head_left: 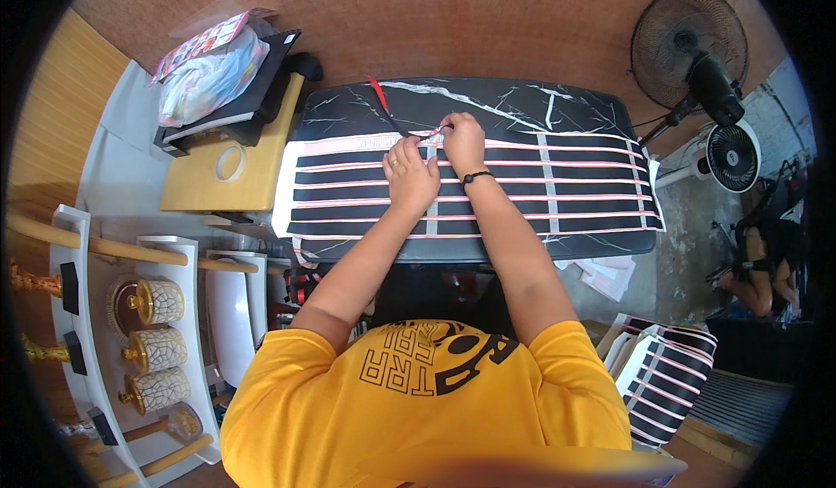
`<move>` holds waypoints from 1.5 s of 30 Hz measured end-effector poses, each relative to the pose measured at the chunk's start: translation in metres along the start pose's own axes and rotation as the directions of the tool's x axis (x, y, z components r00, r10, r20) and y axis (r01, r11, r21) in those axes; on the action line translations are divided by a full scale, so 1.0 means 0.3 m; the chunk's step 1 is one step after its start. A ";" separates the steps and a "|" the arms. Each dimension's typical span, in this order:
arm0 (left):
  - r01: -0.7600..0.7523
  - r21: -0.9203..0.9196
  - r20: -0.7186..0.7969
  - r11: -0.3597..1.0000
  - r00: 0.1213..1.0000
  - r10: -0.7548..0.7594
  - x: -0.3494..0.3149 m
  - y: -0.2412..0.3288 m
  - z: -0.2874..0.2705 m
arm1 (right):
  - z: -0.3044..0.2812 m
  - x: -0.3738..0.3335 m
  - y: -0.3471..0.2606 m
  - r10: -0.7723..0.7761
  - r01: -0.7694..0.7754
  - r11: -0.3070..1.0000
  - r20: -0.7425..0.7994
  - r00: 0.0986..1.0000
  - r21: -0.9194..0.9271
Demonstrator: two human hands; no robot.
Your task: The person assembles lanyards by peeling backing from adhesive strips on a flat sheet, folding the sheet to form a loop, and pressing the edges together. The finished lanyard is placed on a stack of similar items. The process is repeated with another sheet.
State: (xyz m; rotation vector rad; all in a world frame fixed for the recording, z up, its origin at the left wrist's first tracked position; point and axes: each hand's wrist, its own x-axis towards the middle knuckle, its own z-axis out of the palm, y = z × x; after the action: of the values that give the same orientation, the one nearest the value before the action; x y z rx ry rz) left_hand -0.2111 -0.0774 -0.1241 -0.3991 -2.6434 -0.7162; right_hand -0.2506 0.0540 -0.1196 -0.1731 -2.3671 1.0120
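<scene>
A long sheet of black strips with white and red edges (348, 189) lies across a black marbled table (348, 105). My left hand (409, 175) rests on its upper middle with the fingers stretched out, a ring on one of them. Just to the right, my right hand (463, 144) is closed in a pinch at the sheet's top strip. A thin, small piece shows at its fingertips, too small to name. Beyond my left fingers lies a narrow red and black piece (379, 94), whose lower end runs toward my hands; its kind is unclear.
A black machine with a plastic bag (213, 74) stands on a wooden table (196, 175) with a tape roll (231, 163) at left. Two fans (688, 48) are at right. Striped sheets (670, 379) are stacked lower right. A shelf (196, 314) holds decorated jars (161, 349). Someone sits far right.
</scene>
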 end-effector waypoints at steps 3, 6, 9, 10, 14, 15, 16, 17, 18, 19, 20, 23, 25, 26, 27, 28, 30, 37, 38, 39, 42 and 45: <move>0.002 0.026 0.019 1.000 1.000 -0.003 0.009 0.002 -0.004 | 0.006 0.016 0.007 0.031 -0.031 0.999 0.004 1.000 0.017; 0.075 0.014 0.115 0.997 0.990 -0.076 0.038 0.007 -0.008 | 0.002 0.029 0.018 0.071 -0.072 0.996 0.021 0.997 0.049; 0.152 0.000 0.216 0.988 0.965 -0.148 0.069 0.018 -0.014 | 0.007 0.046 0.017 0.215 -0.217 0.975 0.038 0.976 0.057; 0.172 -0.002 0.243 0.985 0.956 -0.167 0.078 0.021 -0.015 | 0.009 0.054 0.017 0.278 -0.280 0.957 0.040 0.960 0.073; 0.205 0.025 0.243 0.979 0.948 -0.204 0.098 0.021 -0.023 | -0.005 0.066 0.022 0.152 -0.159 0.973 0.053 0.987 0.166; 0.220 0.016 0.236 0.975 0.947 -0.218 0.104 0.016 -0.025 | -0.014 0.062 0.025 0.116 -0.129 0.976 0.087 0.989 0.175; 0.237 0.005 0.228 0.971 0.945 -0.232 0.109 0.013 -0.025 | -0.028 0.057 0.030 0.103 -0.137 0.940 0.123 0.987 0.313; 0.254 -0.011 0.211 0.967 0.946 -0.246 0.111 0.009 -0.023 | -0.046 0.045 0.038 0.127 -0.200 0.887 0.195 0.973 0.417; 0.269 -0.027 0.192 0.963 0.947 -0.259 0.117 0.004 -0.021 | -0.061 0.033 0.043 0.127 -0.251 0.814 0.261 0.957 0.524; 0.276 -0.048 0.162 0.960 0.950 -0.265 0.123 -0.001 -0.019 | -0.073 0.021 0.046 0.080 -0.216 0.848 0.285 0.955 0.484; 0.275 -0.059 0.116 0.960 0.957 -0.267 0.126 -0.005 -0.016 | -0.084 0.004 0.049 0.021 -0.167 0.873 0.307 0.952 0.459; 0.281 -0.111 0.095 0.953 0.958 -0.271 0.127 -0.017 -0.011 | -0.097 -0.040 0.052 -0.082 -0.029 0.947 0.328 0.941 0.319; 0.287 -0.116 0.109 0.951 0.955 -0.275 0.124 -0.018 -0.010 | -0.089 -0.054 0.051 -0.184 0.123 0.967 0.272 0.945 0.225; 0.307 -0.127 0.141 0.943 0.947 -0.289 0.123 -0.018 -0.010 | -0.083 -0.057 0.050 -0.162 0.101 0.969 0.272 0.949 0.225; 0.323 -0.131 0.166 0.937 0.939 -0.301 0.122 -0.015 -0.011 | -0.077 -0.058 0.050 -0.156 0.100 0.972 0.263 0.952 0.214; 0.325 -0.161 0.154 0.932 0.941 -0.302 0.123 -0.011 -0.013 | -0.071 -0.059 0.050 -0.149 0.097 0.974 0.255 0.955 0.204; 0.313 -0.212 0.112 0.926 0.949 -0.295 0.124 0.003 -0.020 | -0.061 -0.063 0.049 -0.130 0.096 0.984 0.239 0.962 0.150; 0.091 -0.233 -0.023 0.968 0.995 -0.100 0.015 0.036 -0.165 | -0.023 -0.044 0.042 -0.034 0.024 0.997 0.149 0.988 0.068; -0.003 -0.184 -0.090 0.983 0.996 -0.013 -0.015 0.031 -0.196 | -0.024 -0.033 0.042 -0.027 0.018 0.998 0.149 0.988 0.060; -0.108 -0.128 -0.180 0.986 0.980 0.084 -0.046 0.028 -0.222 | -0.027 -0.029 0.041 0.008 -0.014 0.999 0.159 0.987 0.035; 0.015 -0.151 -0.079 0.988 0.997 -0.027 -0.087 0.014 -0.242 | -0.063 -0.027 0.040 0.023 -0.109 0.899 0.203 0.979 0.424; 0.100 -0.194 -0.102 0.976 0.987 -0.121 -0.077 -0.011 -0.224 | -0.124 -0.058 0.044 -0.182 0.064 0.906 0.248 0.951 0.419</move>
State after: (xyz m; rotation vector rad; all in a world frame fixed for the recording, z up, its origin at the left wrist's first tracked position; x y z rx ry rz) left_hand -0.1730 -0.1198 -0.0813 -0.2549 -2.5154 -0.9990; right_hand -0.2174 0.0810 -0.1157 0.2968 -2.3082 1.5216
